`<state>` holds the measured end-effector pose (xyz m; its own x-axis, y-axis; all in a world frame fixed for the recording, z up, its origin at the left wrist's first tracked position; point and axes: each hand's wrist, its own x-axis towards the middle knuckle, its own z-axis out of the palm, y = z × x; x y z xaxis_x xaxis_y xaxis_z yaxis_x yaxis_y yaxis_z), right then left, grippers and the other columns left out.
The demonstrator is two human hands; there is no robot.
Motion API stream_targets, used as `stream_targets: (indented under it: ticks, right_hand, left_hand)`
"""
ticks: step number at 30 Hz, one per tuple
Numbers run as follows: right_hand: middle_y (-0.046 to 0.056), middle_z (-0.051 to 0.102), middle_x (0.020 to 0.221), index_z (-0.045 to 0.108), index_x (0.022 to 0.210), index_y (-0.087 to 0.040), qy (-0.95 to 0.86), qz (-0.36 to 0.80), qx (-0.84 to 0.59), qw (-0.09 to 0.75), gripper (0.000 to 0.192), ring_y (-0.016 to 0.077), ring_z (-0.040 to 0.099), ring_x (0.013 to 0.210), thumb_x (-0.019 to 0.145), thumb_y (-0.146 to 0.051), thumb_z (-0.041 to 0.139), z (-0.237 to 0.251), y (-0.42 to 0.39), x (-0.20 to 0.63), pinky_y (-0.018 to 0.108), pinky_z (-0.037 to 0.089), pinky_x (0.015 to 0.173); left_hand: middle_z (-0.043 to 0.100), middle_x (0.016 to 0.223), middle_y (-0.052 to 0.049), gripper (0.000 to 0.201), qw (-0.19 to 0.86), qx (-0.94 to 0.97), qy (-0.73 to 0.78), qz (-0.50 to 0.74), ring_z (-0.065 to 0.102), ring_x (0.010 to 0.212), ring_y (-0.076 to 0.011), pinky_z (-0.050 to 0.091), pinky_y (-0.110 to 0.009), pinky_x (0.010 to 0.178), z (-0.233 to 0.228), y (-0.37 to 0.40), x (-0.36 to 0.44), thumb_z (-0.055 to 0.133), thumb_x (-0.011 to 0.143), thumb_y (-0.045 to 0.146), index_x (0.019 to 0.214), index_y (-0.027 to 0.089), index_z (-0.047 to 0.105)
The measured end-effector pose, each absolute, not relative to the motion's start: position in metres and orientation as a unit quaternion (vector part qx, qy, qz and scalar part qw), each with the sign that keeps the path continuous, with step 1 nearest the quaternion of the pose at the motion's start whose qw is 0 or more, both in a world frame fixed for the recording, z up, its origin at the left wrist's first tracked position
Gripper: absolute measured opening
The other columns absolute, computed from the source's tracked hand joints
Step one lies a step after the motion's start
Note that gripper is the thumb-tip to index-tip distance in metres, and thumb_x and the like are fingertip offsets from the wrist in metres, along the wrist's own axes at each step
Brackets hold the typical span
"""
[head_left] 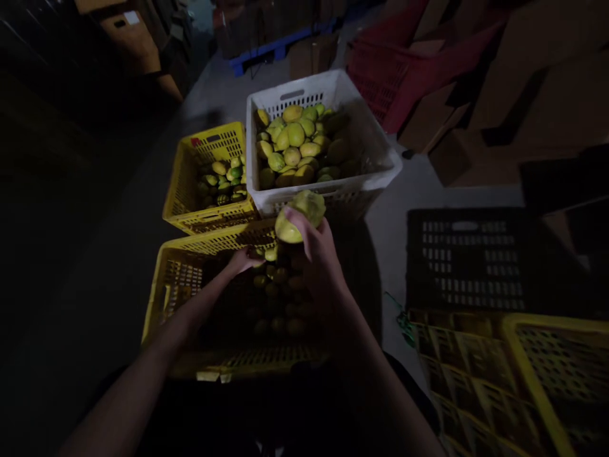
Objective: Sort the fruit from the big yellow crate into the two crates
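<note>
Gripping a yellow-green fruit (299,216) just short of the white crate's (375,171) near rim, the right hand (316,254) is nearer it.

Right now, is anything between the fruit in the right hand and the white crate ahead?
Nothing visible. The right hand holds the yellow-green fruit just short of the white crate's near wall; only that wall's rim lies between them, and the fruit is about level with it.
</note>
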<state>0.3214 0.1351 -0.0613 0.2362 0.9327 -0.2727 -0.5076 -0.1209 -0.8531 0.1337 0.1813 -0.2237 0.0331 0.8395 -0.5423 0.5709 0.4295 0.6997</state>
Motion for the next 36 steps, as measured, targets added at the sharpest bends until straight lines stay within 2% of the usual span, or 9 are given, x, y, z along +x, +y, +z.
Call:
stream_targets:
  ticks: [3,4,7,10,15,19,23,28,36]
  right_hand:
    - [0.006,0.065,0.093,0.057,0.094,-0.017,-0.246,0.567,-0.525,0.585,0.050,0.0215,0.062,0.086,0.056,-0.041,0.079,-0.067,0.135,0.305,0.034,0.051,0.073]
    - [0.005,0.065,0.092,0.056,0.093,-0.017,-0.265,0.569,-0.534,0.567,0.050,0.0210,0.062,0.084,0.056,-0.040,0.080,-0.070,0.134,0.298,0.033,0.051,0.071]
    - [0.003,0.064,0.089,0.053,0.096,-0.019,-0.312,0.574,-0.557,0.512,0.054,0.0193,0.061,0.080,0.055,-0.040,0.081,-0.086,0.129,0.276,0.031,0.050,0.068]
    - [0.001,0.064,0.085,0.051,0.096,-0.020,-0.388,0.539,-0.594,0.454,0.059,0.0201,0.061,0.079,0.051,-0.042,0.082,-0.104,0.124,0.258,0.031,0.050,0.066]
    - [0.001,0.065,0.084,0.053,0.098,-0.021,-0.490,0.485,-0.615,0.383,0.058,0.0223,0.062,0.081,0.053,-0.046,0.080,-0.125,0.121,0.245,0.032,0.050,0.067]
    - [0.003,0.065,0.084,0.054,0.095,-0.021,-0.458,0.511,-0.626,0.369,0.056,0.0222,0.062,0.078,0.052,-0.047,0.080,-0.132,0.123,0.239,0.032,0.051,0.064]
    - [0.003,0.066,0.083,0.057,0.093,-0.019,-0.425,0.557,-0.623,0.348,0.054,0.0216,0.062,0.076,0.051,-0.045,0.080,-0.133,0.123,0.233,0.032,0.051,0.065]
    - [0.001,0.064,0.080,0.056,0.096,-0.019,-0.445,0.557,-0.619,0.328,0.056,0.0221,0.061,0.077,0.051,-0.044,0.079,-0.130,0.119,0.232,0.032,0.051,0.065]
    - [-0.001,0.060,0.083,0.049,0.094,-0.021,-0.447,0.518,-0.597,0.420,0.061,0.0198,0.059,0.077,0.048,-0.047,0.081,-0.124,0.124,0.234,0.030,0.049,0.065]
  left_hand:
    - [0.062,0.122,-0.011,0.047,0.541,0.462,0.657,0.250,0.062,0.103,-0.0214,0.052,-0.032,0.084,-0.185,0.162,0.092,0.061,0.081,0.037,0.122,0.016,0.052]
    - [0.062,0.122,-0.010,0.046,0.575,0.419,0.627,0.317,0.063,0.100,-0.0200,0.053,-0.031,0.081,-0.171,0.153,0.080,0.060,0.082,0.038,0.122,0.018,0.052]
    - [0.066,0.108,-0.006,0.043,0.630,0.296,0.561,0.448,0.064,0.084,-0.0143,0.052,-0.023,0.073,-0.134,0.127,0.054,0.070,0.074,0.035,0.112,0.019,0.059]
    - [0.068,0.100,-0.003,0.042,0.614,0.259,0.559,0.493,0.063,0.075,-0.0095,0.049,-0.018,0.069,-0.111,0.114,0.046,0.077,0.068,0.030,0.107,0.020,0.062]
    - [0.069,0.102,-0.004,0.046,0.580,0.331,0.569,0.481,0.063,0.084,-0.0136,0.049,-0.021,0.071,-0.097,0.109,0.040,0.078,0.067,0.032,0.107,0.017,0.063]
    - [0.071,0.100,-0.007,0.042,0.556,0.368,0.589,0.457,0.065,0.091,-0.0197,0.049,-0.031,0.084,-0.099,0.106,0.033,0.075,0.069,0.036,0.104,0.014,0.065]
    - [0.071,0.104,-0.010,0.049,0.496,0.408,0.637,0.426,0.064,0.100,-0.0250,0.046,-0.038,0.095,-0.107,0.109,0.029,0.079,0.062,0.038,0.103,0.014,0.066]
    - [0.070,0.106,-0.009,0.055,0.467,0.442,0.663,0.384,0.063,0.100,-0.0244,0.046,-0.037,0.094,-0.118,0.113,0.033,0.082,0.057,0.033,0.105,0.015,0.062]
    - [0.068,0.103,-0.009,0.054,0.419,0.460,0.662,0.418,0.063,0.099,-0.0246,0.046,-0.036,0.091,-0.121,0.115,0.035,0.083,0.055,0.035,0.099,0.017,0.058]
